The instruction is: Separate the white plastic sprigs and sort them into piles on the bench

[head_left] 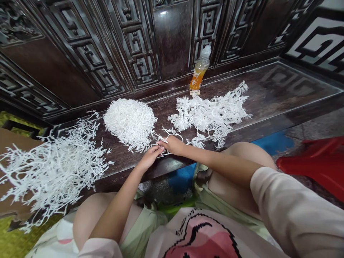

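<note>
**Where two hands meet at the front edge, a white sprig is pinched**

Where the fingertips meet, a thin white sprig (172,132) is held from both sides. The grip of the left hand (149,156) is closed, its fingertips pinched on the near end of the sprig. The grip of the right hand (174,145) is closed too, with the fingers curled over the stem, whose thin branches are seen looping above the knuckles.

The sprig is held low, just over the front edge of a dark wooden surface (268,96), between two heaps. Just beside the hands on the left, a rounded mound of small white pieces (130,120) is piled. Near the right hand, a loose spread of feathery white sprigs (212,113) is laid.

Well apart at the far left, a wide tangle of bare white branch frames (53,161) is spread over the end of the surface. Behind the heaps, a bottle of orange drink (199,71) is stood upright against a carved dark panel (134,43). A red plastic stool (314,165) is seen on the floor at the right.
</note>
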`<state>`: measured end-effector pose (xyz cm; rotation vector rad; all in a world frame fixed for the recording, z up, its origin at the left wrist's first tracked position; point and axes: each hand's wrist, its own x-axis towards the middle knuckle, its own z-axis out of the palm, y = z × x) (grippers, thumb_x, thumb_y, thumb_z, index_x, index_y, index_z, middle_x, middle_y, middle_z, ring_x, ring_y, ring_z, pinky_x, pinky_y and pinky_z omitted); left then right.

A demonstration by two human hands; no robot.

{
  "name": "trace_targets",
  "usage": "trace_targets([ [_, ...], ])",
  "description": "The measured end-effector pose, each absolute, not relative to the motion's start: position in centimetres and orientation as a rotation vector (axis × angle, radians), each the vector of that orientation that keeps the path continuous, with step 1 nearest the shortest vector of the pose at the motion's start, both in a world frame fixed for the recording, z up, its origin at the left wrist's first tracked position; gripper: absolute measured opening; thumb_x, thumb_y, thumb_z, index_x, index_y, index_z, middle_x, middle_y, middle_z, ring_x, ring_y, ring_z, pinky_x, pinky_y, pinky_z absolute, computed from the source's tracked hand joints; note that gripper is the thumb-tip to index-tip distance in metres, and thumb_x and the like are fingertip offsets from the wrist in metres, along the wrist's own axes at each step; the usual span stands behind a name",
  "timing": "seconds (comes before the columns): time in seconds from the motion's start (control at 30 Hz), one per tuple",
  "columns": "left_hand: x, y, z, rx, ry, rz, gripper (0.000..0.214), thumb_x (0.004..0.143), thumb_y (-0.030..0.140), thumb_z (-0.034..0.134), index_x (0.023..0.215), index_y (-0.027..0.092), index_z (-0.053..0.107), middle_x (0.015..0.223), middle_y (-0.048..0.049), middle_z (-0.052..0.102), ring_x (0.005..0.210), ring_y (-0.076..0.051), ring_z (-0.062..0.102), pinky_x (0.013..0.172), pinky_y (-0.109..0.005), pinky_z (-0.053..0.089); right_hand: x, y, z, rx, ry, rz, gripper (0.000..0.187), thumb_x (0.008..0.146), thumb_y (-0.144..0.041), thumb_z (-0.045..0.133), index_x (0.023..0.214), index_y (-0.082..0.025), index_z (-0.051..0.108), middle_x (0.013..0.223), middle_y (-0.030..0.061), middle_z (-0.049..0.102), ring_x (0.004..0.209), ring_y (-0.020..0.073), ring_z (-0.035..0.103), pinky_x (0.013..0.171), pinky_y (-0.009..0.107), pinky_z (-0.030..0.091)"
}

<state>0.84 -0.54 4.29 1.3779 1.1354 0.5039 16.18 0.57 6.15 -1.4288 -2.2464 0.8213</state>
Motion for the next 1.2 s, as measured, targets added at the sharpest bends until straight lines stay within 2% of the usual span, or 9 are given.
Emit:
trace_targets([
  [0.13, 0.7, -0.4, 4.7, 1.407, 1.163, 0.58, 0.032, 0.069, 0.047, 0.051, 0.073, 0.017, 0.061, 0.07, -0.0002, 0.058, 0.069, -0.013, 0.05, 0.067, -0.025, 0.04, 16.1, 0.4, 6.5, -1.425, -2.217, 0.844, 0.046, 0.089, -0.042, 0.029, 0.072, -0.012, 0.06, 0.062, 0.0014, 0.056, 0.055, 0.0069, 0.042, 0.057, 0.018, 0.026],
  [0.37, 0.4, 0.0, 4.7, 1.364, 1.365, 0.899, 0.028, 0.072, 0.043, 0.047, 0.066, 0.017, 0.056, 0.063, 0.0005, 0.053, 0.062, -0.011, 0.047, 0.062, -0.023, 0.039, 15.7, 0.9, 6.5, -1.758, -2.143, 0.858, 0.054, 0.084, -0.053, 0.031, 0.073, -0.009, 0.06, 0.064, 0.0061, 0.057, 0.055, 0.0085, 0.044, 0.054, 0.02, 0.028],
  [0.5, 0.1, 0.2, 4.6, 1.336, 1.418, 1.003, 0.022, 0.071, 0.039, 0.048, 0.066, 0.018, 0.054, 0.064, 0.0014, 0.052, 0.061, -0.01, 0.046, 0.06, -0.022, 0.038, 15.5, 1.2, 6.5, -1.762, -2.148, 0.825, 0.054, 0.085, -0.051, 0.028, 0.073, -0.009, 0.06, 0.066, 0.0071, 0.058, 0.058, 0.0099, 0.047, 0.056, 0.02, 0.029],
  [0.63, -3.6, 2.4, 5.3, 1.059, 1.842, 1.253, 0.016, 0.071, 0.031, 0.043, 0.07, 0.017, 0.051, 0.06, 0.0029, 0.048, 0.052, -0.008, 0.04, 0.053, -0.02, 0.035, 15.5, 0.1, 6.4, -1.773, -2.204, 0.842, 0.051, 0.086, -0.049, 0.03, 0.069, -0.011, 0.059, 0.061, 0.0057, 0.056, 0.055, 0.0101, 0.046, 0.054, 0.021, 0.028],
  [0.73, -6.9, 4.3, 6.1, 1.142, 2.03, 1.43, 0.024, 0.075, 0.033, 0.038, 0.076, 0.016, 0.054, 0.07, 0.0, 0.054, 0.06, -0.009, 0.045, 0.057, -0.021, 0.037, 15.6, -0.6, 6.1, -1.716, -2.262, 0.805, 0.05, 0.088, -0.043, 0.029, 0.06, -0.012, 0.057, 0.056, 0.0037, 0.053, 0.053, 0.0097, 0.043, 0.055, 0.021, 0.027],
  [0.8, -7.5, 4.9, 6.2, 1.301, 2.009, 1.326, 0.026, 0.075, 0.034, 0.039, 0.079, 0.016, 0.057, 0.075, -0.0015, 0.058, 0.064, -0.011, 0.049, 0.059, -0.021, 0.038, 16.0, -0.4, 6.0, -1.677, -2.233, 0.774, 0.051, 0.089, -0.041, 0.027, 0.055, -0.013, 0.054, 0.052, 0.0022, 0.049, 0.051, 0.0091, 0.041, 0.054, 0.022, 0.026],
  [0.93, -4.8, 3.8, 5.5, 1.726, 1.904, 0.759, 0.031, 0.073, 0.034, 0.045, 0.096, 0.019, 0.06, 0.078, -0.0026, 0.06, 0.067, -0.015, 0.053, 0.065, -0.026, 0.04, 17.2, 1.9, 6.8, -1.773, -1.901, 0.754, 0.056, 0.087, -0.049, 0.021, 0.053, -0.014, 0.048, 0.048, 0.0006, 0.045, 0.046, 0.0087, 0.038, 0.051, 0.022, 0.027],
  [1.07, -1.1, 0.8, 4.5, 2.233, 1.913, 0.556, 0.036, 0.08, 0.034, 0.039, 0.107, 0.02, 0.057, 0.097, -0.0099, 0.058, 0.092, -0.023, 0.052, 0.082, -0.036, 0.037, 19.0, 4.2, 7.7, -1.766, -1.512, 0.77, 0.055, 0.084, -0.056, 0.021, 0.051, -0.016, 0.041, 0.046, -0.0006, 0.043, 0.044, 0.0085, 0.04, 0.05, 0.022, 0.03],
  [1.2, 0.9, -1.6, 3.1, 2.767, 1.348, 0.345, 0.04, 0.084, 0.037, 0.032, 0.12, 0.025, 0.047, 0.125, -0.0072, 0.044, 0.117, -0.023, 0.037, 0.097, -0.04, 0.027, 19.8, 4.8, 7.5, -1.724, -1.192, 0.874, 0.053, 0.08, -0.06, 0.026, 0.049, -0.018, 0.034, 0.041, -0.0031, 0.037, 0.038, 0.0076, 0.034, 0.045, 0.022, 0.028],
])
